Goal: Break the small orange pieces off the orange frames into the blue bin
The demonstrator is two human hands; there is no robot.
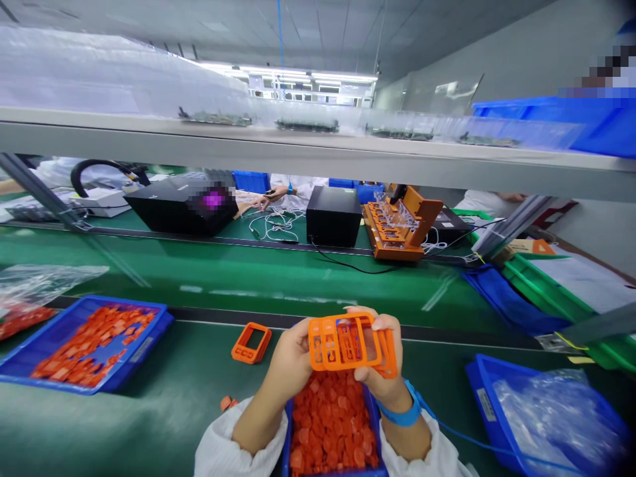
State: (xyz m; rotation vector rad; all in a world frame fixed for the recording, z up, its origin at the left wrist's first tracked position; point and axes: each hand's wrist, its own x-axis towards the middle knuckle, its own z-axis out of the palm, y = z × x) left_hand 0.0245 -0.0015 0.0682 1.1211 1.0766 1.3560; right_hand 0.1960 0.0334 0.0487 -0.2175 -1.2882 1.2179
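Note:
Both my hands hold up an orange plastic frame part point(342, 341) with several cut-out windows. My left hand point(291, 361) grips its left edge with closed fingers. My right hand point(382, 361), with a blue wrist strap, pinches its right side, fingers over the top edge. Right below them stands a blue bin point(370, 411) filled with small orange round pieces point(330, 424). A single orange frame point(251, 342) lies on the green mat to the left of my hands.
A blue tray point(30, 351) of orange parts sits at left, with a plastic bag point(34, 281) behind it. A blue bin point(484, 397) with clear bags is at right. Across the belt are black boxes point(334, 215), an orange jig point(402, 225), and another person's hands point(263, 199).

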